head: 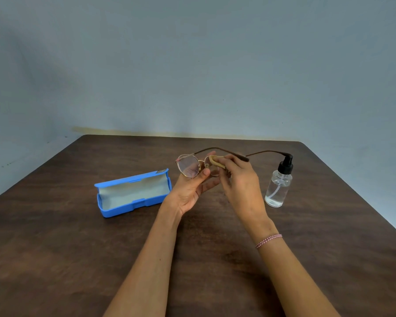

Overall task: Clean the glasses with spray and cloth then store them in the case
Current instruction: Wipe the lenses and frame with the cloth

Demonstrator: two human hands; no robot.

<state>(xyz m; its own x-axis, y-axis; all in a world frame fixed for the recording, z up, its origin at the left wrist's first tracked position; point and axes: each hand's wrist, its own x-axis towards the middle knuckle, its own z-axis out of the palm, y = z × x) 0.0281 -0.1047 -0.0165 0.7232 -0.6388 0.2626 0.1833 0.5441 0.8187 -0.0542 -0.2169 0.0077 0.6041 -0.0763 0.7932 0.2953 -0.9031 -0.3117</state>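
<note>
Blue case (128,208) open on table, left of your hands; lid tipped back, pale lining showing. Clear spray bottle (278,186) upright at right, black pump on top, liquid and dip tube inside. Your left hand (190,191) pinches glasses (189,167) by lens rim, held above table, temples unfolded. Your right hand (240,181) pinches tan cloth (216,163) against other lens. Dark wood-grain table (78,259); plain grey-blue wall (192,65) behind.

Glasses (188,167): gold rims, brown temples unfolded, held aloft, centre. Tan cloth (216,163) on one lens. Clear spray (278,186) upright, 3 o'clock. Blue case (119,210) open, 9 o'clock.
</note>
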